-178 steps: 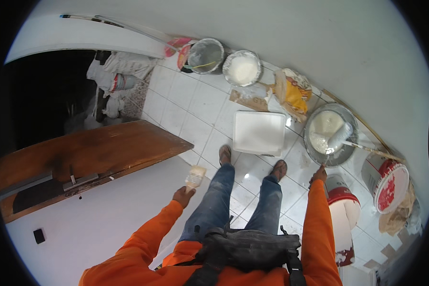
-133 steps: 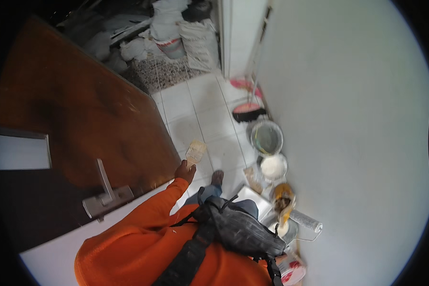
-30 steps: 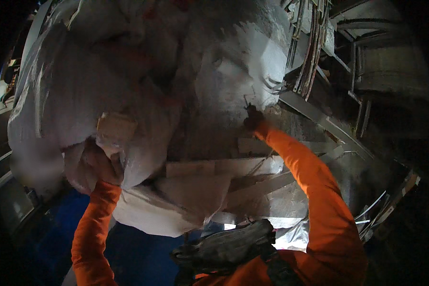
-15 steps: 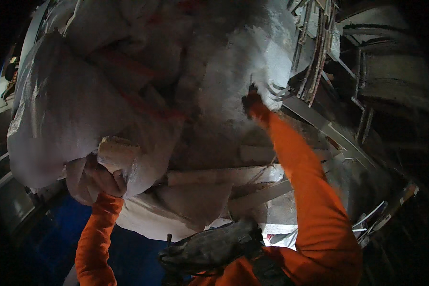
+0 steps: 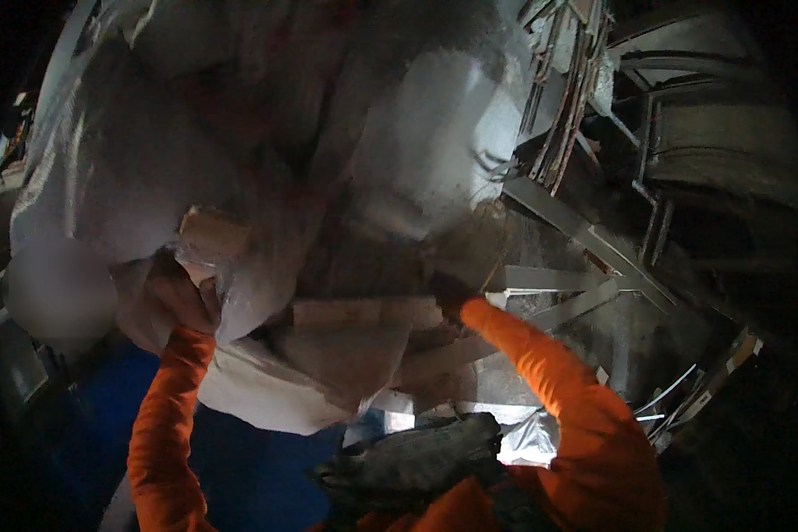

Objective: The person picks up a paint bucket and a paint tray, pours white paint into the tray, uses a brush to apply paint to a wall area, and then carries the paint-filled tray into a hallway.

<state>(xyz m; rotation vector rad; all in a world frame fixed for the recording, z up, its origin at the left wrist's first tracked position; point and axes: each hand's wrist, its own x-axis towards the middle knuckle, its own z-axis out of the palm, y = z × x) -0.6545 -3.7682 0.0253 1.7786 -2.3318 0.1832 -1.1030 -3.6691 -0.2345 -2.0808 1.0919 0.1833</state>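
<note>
The left hand (image 5: 176,297) is closed round the handle of the brush (image 5: 215,232), whose broad head lies just above the fingers and slightly to their right, in front of pale sheeting (image 5: 106,182). Well apart from the brush, the right hand (image 5: 446,291) is a dark blur near the end of a pale strip (image 5: 355,314); whether it is open or gripping anything, I cannot tell. Metal bars (image 5: 566,106) stand beyond it, up and to the right.
</note>
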